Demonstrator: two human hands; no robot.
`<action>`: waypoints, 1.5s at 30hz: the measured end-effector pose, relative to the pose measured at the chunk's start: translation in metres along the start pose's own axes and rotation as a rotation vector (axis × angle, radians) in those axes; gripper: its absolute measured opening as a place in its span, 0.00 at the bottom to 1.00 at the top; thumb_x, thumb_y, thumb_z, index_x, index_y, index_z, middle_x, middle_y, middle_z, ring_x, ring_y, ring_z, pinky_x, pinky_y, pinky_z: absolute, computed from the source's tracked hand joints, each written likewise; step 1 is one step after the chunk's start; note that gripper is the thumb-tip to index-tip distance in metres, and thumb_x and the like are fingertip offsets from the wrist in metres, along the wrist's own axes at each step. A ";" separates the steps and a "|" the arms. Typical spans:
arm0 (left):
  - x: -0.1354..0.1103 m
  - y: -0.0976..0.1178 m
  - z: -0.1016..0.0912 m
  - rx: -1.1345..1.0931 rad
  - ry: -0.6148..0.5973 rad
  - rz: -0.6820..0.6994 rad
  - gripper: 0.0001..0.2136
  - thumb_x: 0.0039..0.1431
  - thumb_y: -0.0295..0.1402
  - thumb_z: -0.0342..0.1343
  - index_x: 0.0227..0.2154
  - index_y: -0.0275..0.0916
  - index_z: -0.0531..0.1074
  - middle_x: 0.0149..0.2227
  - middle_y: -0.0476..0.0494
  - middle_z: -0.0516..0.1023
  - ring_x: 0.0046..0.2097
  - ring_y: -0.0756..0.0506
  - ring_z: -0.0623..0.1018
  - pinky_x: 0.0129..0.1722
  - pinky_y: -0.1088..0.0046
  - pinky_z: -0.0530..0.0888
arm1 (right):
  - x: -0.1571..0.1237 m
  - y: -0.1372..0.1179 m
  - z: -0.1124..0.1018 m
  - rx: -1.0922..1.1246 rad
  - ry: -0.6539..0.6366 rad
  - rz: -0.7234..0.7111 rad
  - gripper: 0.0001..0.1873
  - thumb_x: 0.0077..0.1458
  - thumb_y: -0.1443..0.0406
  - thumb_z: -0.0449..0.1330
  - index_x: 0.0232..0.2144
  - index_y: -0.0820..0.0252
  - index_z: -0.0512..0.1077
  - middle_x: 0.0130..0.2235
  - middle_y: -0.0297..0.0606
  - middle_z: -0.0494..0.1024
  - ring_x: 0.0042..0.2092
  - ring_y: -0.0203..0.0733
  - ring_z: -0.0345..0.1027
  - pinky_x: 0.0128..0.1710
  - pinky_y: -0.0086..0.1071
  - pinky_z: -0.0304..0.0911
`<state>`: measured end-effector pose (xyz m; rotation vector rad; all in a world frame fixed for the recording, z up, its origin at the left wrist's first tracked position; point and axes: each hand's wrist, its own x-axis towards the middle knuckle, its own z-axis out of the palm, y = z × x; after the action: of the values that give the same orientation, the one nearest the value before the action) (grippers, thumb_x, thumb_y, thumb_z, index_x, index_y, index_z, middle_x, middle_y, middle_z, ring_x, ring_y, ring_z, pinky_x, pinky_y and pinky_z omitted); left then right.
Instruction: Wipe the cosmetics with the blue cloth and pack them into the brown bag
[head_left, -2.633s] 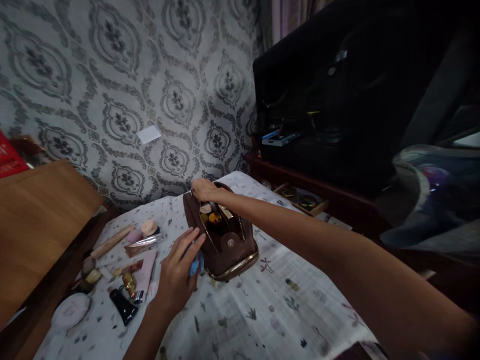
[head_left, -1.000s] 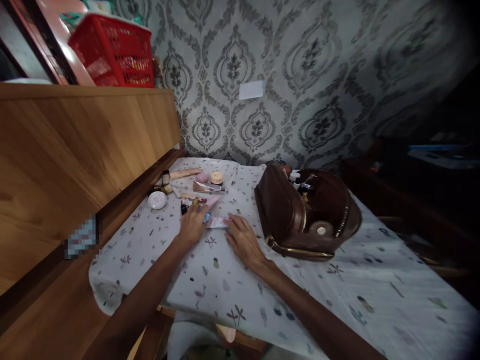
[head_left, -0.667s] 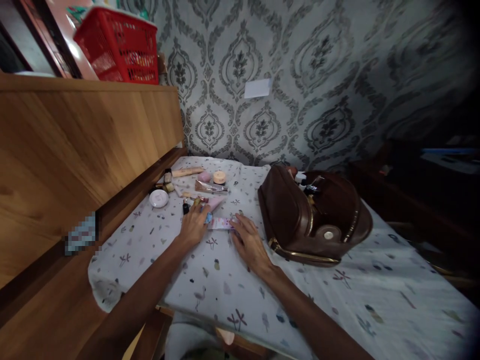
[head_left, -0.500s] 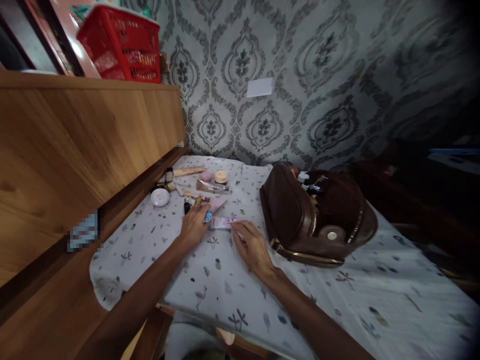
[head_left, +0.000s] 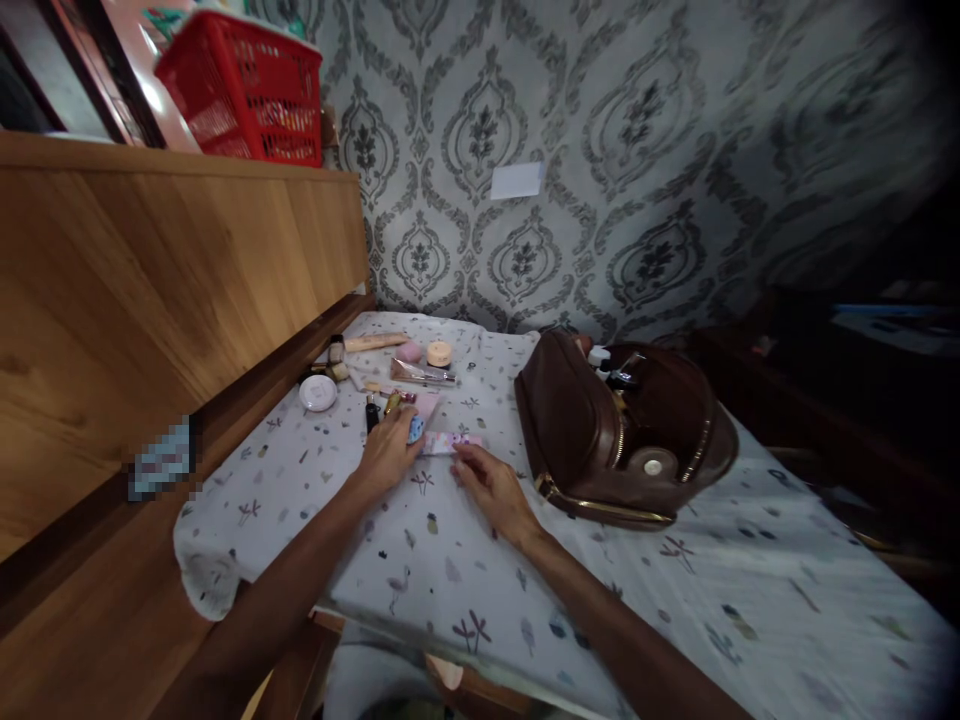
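Observation:
My left hand (head_left: pixel 388 452) is closed around a small blue patterned item (head_left: pixel 416 430), most of it hidden by the fingers. Just right of it, a flat pink-and-white patterned packet (head_left: pixel 442 443) lies on the cloth. My right hand (head_left: pixel 495 492) has its fingertips against the packet's near edge, thumb and fingers apart. Behind my left hand are a black tube (head_left: pixel 372 413), a gold-coloured small item (head_left: pixel 392 402) and a pale pink piece (head_left: pixel 427 403). To the right of my right hand, a brown handbag (head_left: pixel 566 430) stands unzipped, with small bottles in its opening.
Cosmetics lie toward the back left: a round white compact (head_left: pixel 318 393), a cream-lidded jar (head_left: pixel 439 353), a pink sponge (head_left: pixel 409 352) and a clear brush pouch (head_left: pixel 421 374). A wooden panel (head_left: pixel 187 260) borders the left, topped by a red basket (head_left: pixel 281 100). Patterned cloth (head_left: pixel 450 550) covers the table.
My right hand has shifted slightly left along the packet, whose right end now shows past the fingertips. The blue item has turned a little in my left hand. The view has shifted slightly.

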<state>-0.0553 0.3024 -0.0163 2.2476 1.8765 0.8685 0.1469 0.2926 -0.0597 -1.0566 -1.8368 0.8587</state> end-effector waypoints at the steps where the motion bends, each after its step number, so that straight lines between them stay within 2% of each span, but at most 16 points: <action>1: -0.001 0.002 -0.001 -0.023 0.004 -0.007 0.13 0.60 0.29 0.57 0.48 0.38 0.70 0.56 0.33 0.71 0.54 0.36 0.75 0.52 0.60 0.72 | 0.001 0.002 0.000 0.015 0.005 0.000 0.19 0.60 0.59 0.55 0.50 0.59 0.74 0.43 0.42 0.81 0.42 0.45 0.76 0.43 0.38 0.72; 5: -0.012 0.015 -0.002 -0.231 -0.035 -0.020 0.08 0.56 0.29 0.58 0.40 0.37 0.72 0.44 0.38 0.75 0.47 0.38 0.77 0.48 0.62 0.73 | 0.002 0.005 0.000 0.050 -0.006 -0.021 0.21 0.61 0.56 0.55 0.51 0.59 0.72 0.47 0.44 0.80 0.47 0.46 0.75 0.48 0.40 0.71; 7: -0.023 0.023 -0.001 -0.435 -0.148 0.003 0.06 0.56 0.30 0.57 0.38 0.37 0.72 0.37 0.43 0.76 0.41 0.42 0.77 0.43 0.67 0.74 | 0.002 0.003 -0.001 0.034 -0.006 -0.047 0.21 0.62 0.55 0.53 0.52 0.59 0.71 0.49 0.45 0.79 0.49 0.47 0.75 0.49 0.41 0.70; 9: -0.034 0.030 -0.001 -0.583 -0.242 0.041 0.06 0.58 0.31 0.55 0.38 0.37 0.72 0.33 0.47 0.76 0.36 0.45 0.76 0.39 0.70 0.74 | 0.001 0.001 -0.001 -0.001 0.006 -0.075 0.21 0.63 0.55 0.52 0.52 0.60 0.71 0.48 0.46 0.79 0.49 0.48 0.74 0.50 0.42 0.69; 11: -0.040 0.033 -0.003 -0.575 -0.213 0.087 0.07 0.58 0.31 0.54 0.39 0.38 0.72 0.35 0.47 0.77 0.37 0.45 0.76 0.41 0.70 0.74 | -0.001 -0.002 -0.001 -0.031 0.012 -0.089 0.21 0.63 0.55 0.52 0.52 0.60 0.70 0.47 0.47 0.78 0.48 0.48 0.74 0.50 0.43 0.69; 13: -0.041 0.033 -0.007 -0.465 -0.089 0.118 0.09 0.59 0.31 0.54 0.42 0.39 0.72 0.40 0.44 0.77 0.42 0.43 0.76 0.47 0.66 0.73 | -0.002 -0.005 -0.002 -0.056 -0.002 -0.097 0.21 0.62 0.56 0.53 0.53 0.61 0.69 0.49 0.48 0.77 0.49 0.47 0.74 0.51 0.43 0.69; 15: -0.037 0.033 -0.012 -0.370 0.009 0.135 0.11 0.62 0.32 0.52 0.47 0.40 0.70 0.44 0.41 0.77 0.47 0.41 0.76 0.51 0.61 0.72 | -0.002 -0.010 -0.006 -0.116 -0.043 -0.107 0.23 0.59 0.57 0.57 0.54 0.61 0.68 0.50 0.48 0.75 0.50 0.48 0.72 0.52 0.44 0.68; 17: -0.033 0.037 -0.013 -0.323 0.044 0.187 0.13 0.66 0.34 0.49 0.51 0.40 0.68 0.48 0.39 0.75 0.51 0.40 0.75 0.54 0.60 0.71 | -0.002 -0.014 -0.013 -0.213 -0.102 -0.115 0.26 0.53 0.58 0.63 0.53 0.60 0.67 0.50 0.47 0.74 0.51 0.51 0.70 0.52 0.45 0.67; 20: -0.029 0.048 -0.004 -0.298 -0.013 0.336 0.16 0.69 0.37 0.46 0.57 0.41 0.64 0.54 0.36 0.73 0.57 0.41 0.72 0.58 0.60 0.70 | -0.001 -0.017 -0.022 -0.353 -0.154 -0.082 0.31 0.44 0.60 0.69 0.50 0.61 0.67 0.49 0.47 0.73 0.51 0.54 0.68 0.52 0.47 0.65; 24: -0.026 0.058 0.020 -0.186 -0.126 0.468 0.19 0.69 0.37 0.47 0.59 0.40 0.61 0.58 0.34 0.72 0.60 0.40 0.71 0.61 0.57 0.67 | -0.001 -0.015 -0.027 -0.443 -0.143 0.023 0.25 0.43 0.62 0.67 0.44 0.65 0.69 0.44 0.48 0.73 0.48 0.55 0.68 0.50 0.46 0.65; 27: -0.021 0.050 0.028 -0.065 -0.183 0.504 0.16 0.68 0.38 0.48 0.55 0.38 0.64 0.55 0.34 0.75 0.59 0.40 0.73 0.63 0.52 0.63 | 0.000 -0.014 -0.027 -0.448 -0.152 0.019 0.18 0.45 0.62 0.66 0.39 0.62 0.70 0.42 0.45 0.73 0.46 0.53 0.68 0.46 0.43 0.65; 31: -0.009 0.019 0.017 0.024 -0.219 0.512 0.15 0.70 0.39 0.46 0.53 0.39 0.67 0.57 0.36 0.75 0.64 0.41 0.67 0.66 0.50 0.56 | 0.001 -0.014 -0.029 -0.436 -0.189 0.017 0.11 0.46 0.62 0.67 0.31 0.58 0.70 0.37 0.39 0.72 0.41 0.48 0.67 0.40 0.37 0.63; 34: 0.002 -0.011 0.008 0.080 -0.152 0.427 0.14 0.70 0.38 0.45 0.50 0.38 0.69 0.59 0.35 0.72 0.65 0.40 0.65 0.66 0.51 0.58 | 0.001 -0.014 -0.031 -0.438 -0.190 0.051 0.11 0.45 0.62 0.68 0.29 0.58 0.71 0.35 0.36 0.71 0.36 0.44 0.66 0.35 0.34 0.60; 38: 0.011 -0.037 0.005 0.163 -0.032 0.283 0.13 0.68 0.36 0.49 0.48 0.37 0.73 0.59 0.32 0.68 0.63 0.36 0.65 0.62 0.52 0.64 | 0.000 -0.013 -0.033 -0.390 -0.202 0.019 0.12 0.45 0.65 0.67 0.35 0.57 0.74 0.36 0.36 0.72 0.36 0.42 0.67 0.35 0.33 0.60; 42: 0.012 -0.036 0.001 0.208 0.018 0.162 0.13 0.68 0.36 0.49 0.48 0.38 0.74 0.50 0.33 0.72 0.55 0.34 0.70 0.55 0.52 0.67 | 0.000 -0.015 -0.034 -0.311 -0.190 0.050 0.23 0.47 0.65 0.64 0.48 0.56 0.74 0.38 0.37 0.77 0.36 0.43 0.70 0.38 0.34 0.63; 45: 0.007 -0.021 -0.004 0.103 0.126 0.196 0.15 0.70 0.36 0.45 0.52 0.37 0.71 0.48 0.35 0.73 0.53 0.38 0.71 0.56 0.58 0.68 | 0.000 -0.018 -0.034 -0.251 -0.149 0.116 0.25 0.50 0.60 0.63 0.51 0.57 0.72 0.37 0.37 0.79 0.33 0.42 0.70 0.36 0.35 0.64</action>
<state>-0.0748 0.3126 -0.0189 2.5295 1.8122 0.9834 0.1713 0.2899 -0.0304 -1.2961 -2.0649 0.8066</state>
